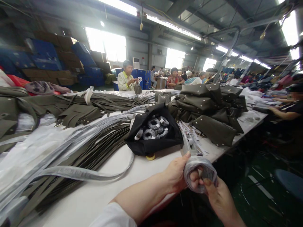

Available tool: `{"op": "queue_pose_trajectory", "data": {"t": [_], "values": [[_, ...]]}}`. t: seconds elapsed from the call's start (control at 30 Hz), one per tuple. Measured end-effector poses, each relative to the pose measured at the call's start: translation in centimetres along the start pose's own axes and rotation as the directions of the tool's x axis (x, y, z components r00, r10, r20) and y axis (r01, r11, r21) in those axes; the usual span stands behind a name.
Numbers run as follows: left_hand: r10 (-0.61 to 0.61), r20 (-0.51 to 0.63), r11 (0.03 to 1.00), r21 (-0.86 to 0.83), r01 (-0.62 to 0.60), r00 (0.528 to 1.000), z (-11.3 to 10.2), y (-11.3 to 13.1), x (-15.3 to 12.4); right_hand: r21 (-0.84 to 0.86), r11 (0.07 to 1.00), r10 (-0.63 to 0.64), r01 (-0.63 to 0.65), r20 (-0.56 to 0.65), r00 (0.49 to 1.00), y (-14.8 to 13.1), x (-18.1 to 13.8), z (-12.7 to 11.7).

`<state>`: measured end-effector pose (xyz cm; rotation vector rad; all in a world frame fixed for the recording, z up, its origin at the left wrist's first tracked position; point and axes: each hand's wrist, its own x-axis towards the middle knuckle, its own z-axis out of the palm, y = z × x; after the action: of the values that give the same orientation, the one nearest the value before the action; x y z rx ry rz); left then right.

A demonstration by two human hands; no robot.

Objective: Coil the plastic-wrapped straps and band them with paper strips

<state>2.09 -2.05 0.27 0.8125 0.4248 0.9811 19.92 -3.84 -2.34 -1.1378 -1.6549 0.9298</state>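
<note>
A strap in clear plastic film, wound into a coil (pixel 189 176), is held up between both hands near the table's front edge. My left hand (pixel 178 173) grips its left side, with fingers inside the ring. On the right side of the coil, my right hand (pixel 216 192) is closed with the thumb at its lower edge. Behind the hands stands an open black fabric bag (pixel 134 143) holding several similar wrapped coils (pixel 149 134). Left of it, long dark olive straps (pixel 101 151) lie in a bundle, and one film-covered strap (pixel 78 173) curves over the white table (pixel 113 192).
Dark olive bags (pixel 213 129) are piled at the right, beside scattered paper tags (pixel 189 134). A yellow tape roll (pixel 150 157) sits under the black bag. Co-workers sit across the table and at the far right. A blue stool (pixel 290 183) stands on the floor.
</note>
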Motion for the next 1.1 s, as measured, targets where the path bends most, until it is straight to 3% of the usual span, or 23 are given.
{"op": "queue_pose_trajectory", "data": {"t": [0.07, 0.13, 0.23, 0.3, 0.37, 0.47, 0.53, 0.63, 0.73, 0.83, 1.0, 1.1], "values": [[0.192, -0.065, 0.944, 0.283, -0.167, 0.979, -0.2, 0.5, -0.1, -0.062, 0.998, 0.04, -0.033, 0.123, 0.992, -1.2, 0.5, -0.7], [0.29, 0.055, 0.766, 0.586, -0.266, 0.955, -0.6, 1.2, -0.2, -0.164, 0.985, 0.103, -0.055, 0.303, 0.947, -2.4, 1.0, -1.5], [0.157, 0.277, 0.511, 0.799, -0.318, 0.948, -1.1, 1.8, -0.2, -0.249, 0.966, 0.171, -0.07, 0.41, 0.896, -3.2, 1.4, -1.8], [0.16, 0.237, 0.516, 0.807, -0.286, 0.958, -1.1, 1.5, -0.1, -0.222, 0.972, 0.148, -0.072, 0.351, 0.925, -2.8, 1.4, -1.7], [0.256, 0.086, 0.606, 0.762, -0.229, 0.963, -0.9, 0.8, 0.1, -0.164, 0.985, 0.099, -0.055, 0.273, 0.957, -2.2, 1.2, -1.4], [0.439, -0.134, 0.69, 0.684, -0.238, 0.888, -0.5, -0.2, 0.4, -0.116, 0.993, 0.046, -0.021, 0.217, 0.975, -1.4, 1.0, -1.2], [0.506, -0.194, 0.7, 0.662, -0.269, 0.841, -0.4, -0.3, 0.5, -0.11, 0.994, 0.026, -0.002, 0.218, 0.976, -1.2, 1.0, -1.3], [0.464, -0.059, 0.618, 0.737, -0.275, 0.884, -0.3, 0.2, 0.2, -0.128, 0.992, 0.021, 0.011, 0.25, 0.968, -1.1, 1.3, -1.7], [0.368, 0.154, 0.417, 0.854, -0.311, 0.917, -0.3, 0.9, -0.1, -0.197, 0.98, 0.06, -0.002, 0.288, 0.956, -0.9, 1.8, -1.9], [0.363, 0.195, 0.293, 0.905, -0.31, 0.911, -0.3, 0.8, -0.1, -0.232, 0.973, 0.07, -0.002, 0.284, 0.956, -0.6, 2.1, -1.7], [0.358, 0.211, 0.286, 0.902, -0.322, 0.909, -0.9, 0.9, 0.3, -0.221, 0.975, 0.031, 0.036, 0.296, 0.955, -0.2, 2.1, -1.1], [0.381, 0.208, 0.273, 0.906, -0.324, 0.901, -1.5, 1.8, 0.4, -0.204, 0.975, -0.029, 0.091, 0.289, 0.957, 0.5, 3.0, -2.3]]}}
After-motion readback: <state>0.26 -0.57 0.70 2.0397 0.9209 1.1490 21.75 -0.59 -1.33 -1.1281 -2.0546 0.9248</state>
